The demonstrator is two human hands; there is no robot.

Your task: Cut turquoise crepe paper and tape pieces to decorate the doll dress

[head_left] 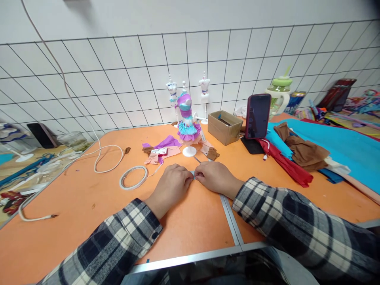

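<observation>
Nearest are the black-and-cream plaid cloth sleeves (299,225), resting over the smooth orange table (190,229). A small pale blue piece (192,173), thin and mostly hidden, shows between the two hands; its material I cannot tell. The left hand (173,183) and the right hand (216,176) have their fingers closed in a pinch, holding this piece at its two sides. Left of them lies a flat white tape ring (133,177); beyond stands a small mannequin in ruffled purple-and-turquoise dress (186,118).
</observation>
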